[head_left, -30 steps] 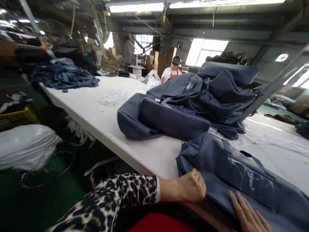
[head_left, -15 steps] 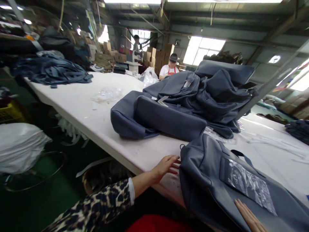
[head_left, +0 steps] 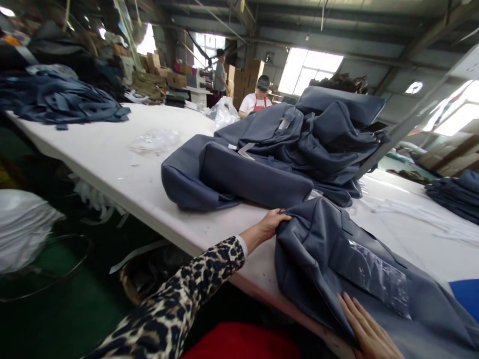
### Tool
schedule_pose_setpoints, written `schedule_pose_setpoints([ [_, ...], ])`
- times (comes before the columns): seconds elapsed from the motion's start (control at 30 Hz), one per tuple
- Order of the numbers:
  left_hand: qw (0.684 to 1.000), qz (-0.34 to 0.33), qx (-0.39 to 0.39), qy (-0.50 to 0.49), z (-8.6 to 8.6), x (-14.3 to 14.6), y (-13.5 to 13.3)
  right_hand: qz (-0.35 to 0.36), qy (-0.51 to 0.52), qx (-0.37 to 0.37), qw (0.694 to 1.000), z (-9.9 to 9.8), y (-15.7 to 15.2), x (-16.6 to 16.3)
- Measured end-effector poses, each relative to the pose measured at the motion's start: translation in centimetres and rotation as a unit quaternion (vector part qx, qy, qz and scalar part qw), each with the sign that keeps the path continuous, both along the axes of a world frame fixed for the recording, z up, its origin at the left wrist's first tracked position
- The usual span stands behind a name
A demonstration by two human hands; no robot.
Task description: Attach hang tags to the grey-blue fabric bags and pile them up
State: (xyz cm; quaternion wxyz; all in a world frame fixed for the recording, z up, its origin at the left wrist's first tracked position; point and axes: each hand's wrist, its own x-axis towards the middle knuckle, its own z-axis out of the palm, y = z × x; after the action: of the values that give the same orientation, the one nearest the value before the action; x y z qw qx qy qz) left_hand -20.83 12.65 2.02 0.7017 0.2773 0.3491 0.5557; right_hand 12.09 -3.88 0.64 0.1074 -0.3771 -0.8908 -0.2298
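- The right hand (head_left: 368,331) is lying flat, fingers spread, on the near end of the grey bag (head_left: 337,259), further onto the fabric than half a second ago.
- The left hand (head_left: 271,224), open and reaching a moment ago, is now pinching the bag's far corner.
- The bag is lying at the near edge of the white bench (head_left: 123,164), its plastic-wrapped patch (head_left: 377,274) facing up.
- Just beyond, the pile of grey bags (head_left: 284,154) is sitting unchanged.
- Further back, a person in a red apron (head_left: 258,99) is working.
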Motion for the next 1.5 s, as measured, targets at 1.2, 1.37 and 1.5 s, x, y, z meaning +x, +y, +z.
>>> schedule_pose_setpoints([
  [1.2,0.972,0.064,-0.022,0.223,-1.6,-2.4,-12.2,-0.064,0.019,-0.037,0.997,-2.3,-1.0,-3.1],
  [1.37,0.985,-0.027,0.003,0.169,-1.7,-1.7,-13.3,-0.068,0.101,-0.069,0.990,-2.5,-1.3,-3.5],
  [1.5,0.997,0.009,-0.008,0.077,-2.1,-0.9,-12.8,-0.071,0.105,-0.083,0.988,-2.3,-1.3,-3.5],
])
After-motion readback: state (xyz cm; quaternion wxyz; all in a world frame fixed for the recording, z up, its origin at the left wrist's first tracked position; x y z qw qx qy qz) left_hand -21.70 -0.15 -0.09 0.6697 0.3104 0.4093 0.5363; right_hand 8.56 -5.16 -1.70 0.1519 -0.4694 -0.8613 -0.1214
